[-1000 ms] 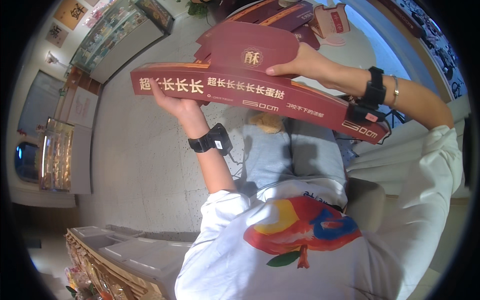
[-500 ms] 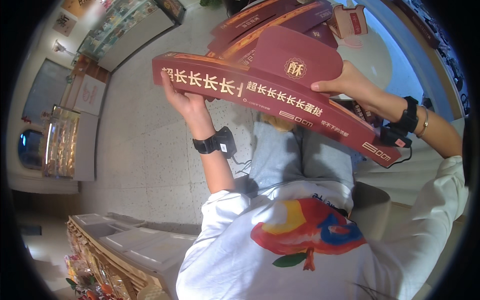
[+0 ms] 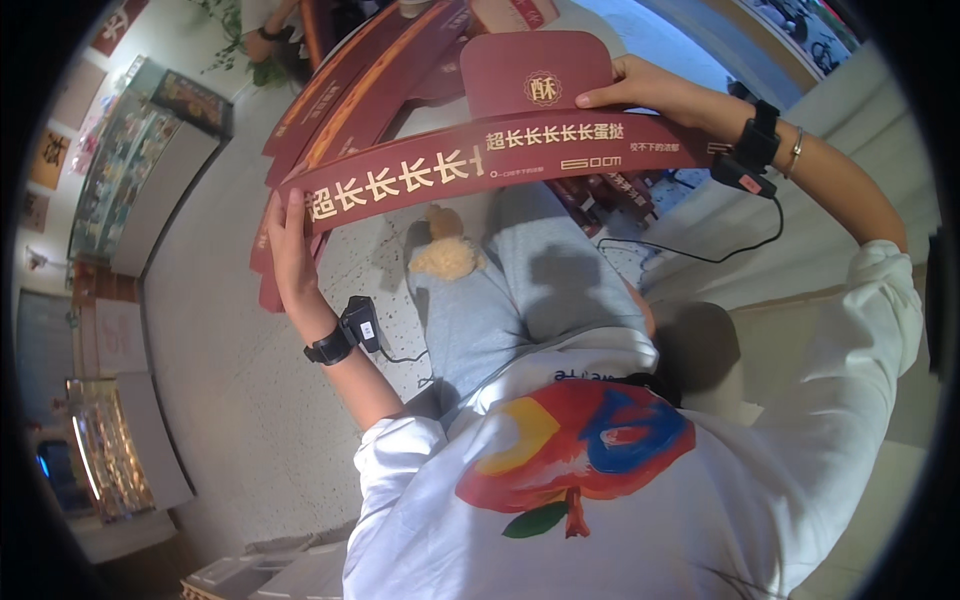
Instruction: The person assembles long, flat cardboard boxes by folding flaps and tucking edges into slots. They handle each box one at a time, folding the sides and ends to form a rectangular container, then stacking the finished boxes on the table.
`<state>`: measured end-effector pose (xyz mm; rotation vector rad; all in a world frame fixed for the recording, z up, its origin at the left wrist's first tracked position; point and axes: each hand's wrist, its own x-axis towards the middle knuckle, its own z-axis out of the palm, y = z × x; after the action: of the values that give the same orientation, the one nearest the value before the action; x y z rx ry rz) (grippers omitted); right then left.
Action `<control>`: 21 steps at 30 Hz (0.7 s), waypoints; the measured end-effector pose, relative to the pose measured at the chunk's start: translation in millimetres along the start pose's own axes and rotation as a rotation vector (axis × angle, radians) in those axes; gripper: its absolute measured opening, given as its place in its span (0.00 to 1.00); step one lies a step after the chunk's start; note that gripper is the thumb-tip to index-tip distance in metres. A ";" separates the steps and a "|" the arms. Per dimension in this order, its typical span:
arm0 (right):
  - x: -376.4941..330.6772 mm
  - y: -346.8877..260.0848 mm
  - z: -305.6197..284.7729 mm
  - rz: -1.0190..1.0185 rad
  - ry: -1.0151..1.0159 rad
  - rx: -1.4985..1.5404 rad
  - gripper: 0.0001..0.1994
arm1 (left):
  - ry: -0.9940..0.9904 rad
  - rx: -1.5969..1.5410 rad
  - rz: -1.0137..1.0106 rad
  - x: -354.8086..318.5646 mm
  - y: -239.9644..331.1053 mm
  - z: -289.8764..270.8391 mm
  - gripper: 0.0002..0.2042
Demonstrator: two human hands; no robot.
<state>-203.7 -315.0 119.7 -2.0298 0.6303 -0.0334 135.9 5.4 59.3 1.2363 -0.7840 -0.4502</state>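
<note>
A long maroon cardboard box (image 3: 560, 160) with pale lettering spans the space in front of my chest. A rounded flap (image 3: 535, 75) of the same maroon, bearing a gold seal, rises from its upper edge. My left hand (image 3: 290, 245) is closed on the left end, fingers over the lettered side. Near the flap's right edge, my right hand (image 3: 650, 90) grips the box with the thumb in front; its other fingers are partly hidden. Several similar maroon boxes (image 3: 375, 95) lie overlapped just beyond the held one.
A pale table (image 3: 600, 30) bears the boxes at the far side. Tan fluffy material (image 3: 448, 258) shows by my knees. Dark-red packages (image 3: 615, 205) sit below the box at right. Another person's arm (image 3: 265, 35) appears at upper left. Glass display cases (image 3: 125, 175) line the left.
The held box has shifted left in view and tilted, its left end now lower and its right end higher. Both hands keep their hold. The whole view has turned, exposing another person's arm.
</note>
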 end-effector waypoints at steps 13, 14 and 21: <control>-169.2 78.3 -78.0 0.079 0.017 -0.343 0.36 | -0.027 -0.398 -0.159 3.5 -15.8 -12.6 0.27; -178.1 71.1 -78.6 0.037 0.065 -0.307 0.34 | -0.051 -0.402 -0.139 -0.1 -17.1 -11.7 0.27; -247.9 110.6 -133.0 0.497 -0.348 0.050 0.32 | -0.793 0.283 -0.549 -11.8 -25.8 19.6 0.32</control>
<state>-501.2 -354.9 156.0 -1.7241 0.8768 0.5780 116.2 -6.9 33.8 1.5518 -1.1958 -1.3680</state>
